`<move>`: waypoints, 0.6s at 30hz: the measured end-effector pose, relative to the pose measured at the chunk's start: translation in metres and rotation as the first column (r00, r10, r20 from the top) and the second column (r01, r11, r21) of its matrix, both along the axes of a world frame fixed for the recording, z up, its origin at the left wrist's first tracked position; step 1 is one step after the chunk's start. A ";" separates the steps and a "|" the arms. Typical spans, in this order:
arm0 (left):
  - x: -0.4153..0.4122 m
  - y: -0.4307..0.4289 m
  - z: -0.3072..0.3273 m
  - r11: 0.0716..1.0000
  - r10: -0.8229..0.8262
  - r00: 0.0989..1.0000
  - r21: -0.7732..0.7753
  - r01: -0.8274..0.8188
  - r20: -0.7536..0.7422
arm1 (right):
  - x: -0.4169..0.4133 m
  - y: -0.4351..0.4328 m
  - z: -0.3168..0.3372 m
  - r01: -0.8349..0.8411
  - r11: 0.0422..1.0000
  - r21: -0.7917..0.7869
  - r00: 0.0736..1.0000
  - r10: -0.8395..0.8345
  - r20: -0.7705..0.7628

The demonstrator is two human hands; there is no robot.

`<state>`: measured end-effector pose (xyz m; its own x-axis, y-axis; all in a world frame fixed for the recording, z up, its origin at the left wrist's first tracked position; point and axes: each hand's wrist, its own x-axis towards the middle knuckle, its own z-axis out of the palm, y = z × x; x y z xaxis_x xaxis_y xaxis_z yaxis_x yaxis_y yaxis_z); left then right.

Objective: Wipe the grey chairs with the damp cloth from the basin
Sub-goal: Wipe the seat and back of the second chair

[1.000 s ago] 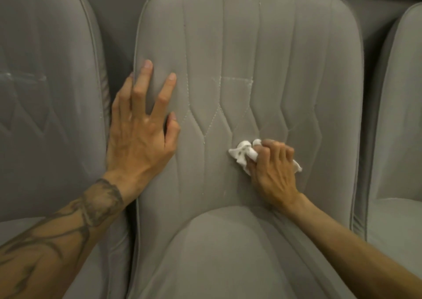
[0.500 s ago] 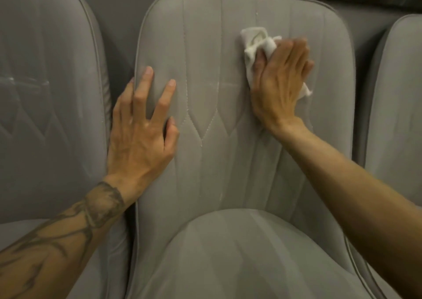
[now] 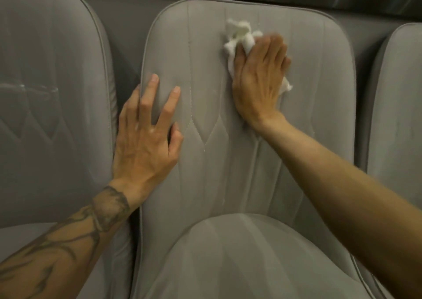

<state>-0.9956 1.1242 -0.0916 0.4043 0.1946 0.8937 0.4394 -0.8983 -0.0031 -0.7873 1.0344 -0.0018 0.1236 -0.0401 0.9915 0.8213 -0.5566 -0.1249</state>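
A grey padded chair (image 3: 319, 97) with stitched seams fills the middle of the head view. My right hand (image 3: 260, 79) presses a crumpled white cloth (image 3: 239, 38) flat against the upper part of its backrest; most of the cloth is hidden under the palm. My left hand (image 3: 146, 138) lies flat with fingers spread on the backrest's left edge and holds nothing. The chair's seat cushion (image 3: 251, 257) is at the bottom centre.
A second grey chair (image 3: 50, 93) stands close on the left, and a third grey chair (image 3: 399, 115) is partly in view on the right. Narrow dark gaps separate them. A dark grey wall runs behind the backrests.
My right hand has carried the cloth from low on the backrest up to near its top, then shifted slightly. My left hand has stayed on the left edge.
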 end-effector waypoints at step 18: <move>0.001 0.003 -0.001 1.000 0.009 1.000 -0.014 -0.009 -0.013 | -0.022 -0.017 -0.048 -0.143 0.908 -0.394 0.980 0.187 0.074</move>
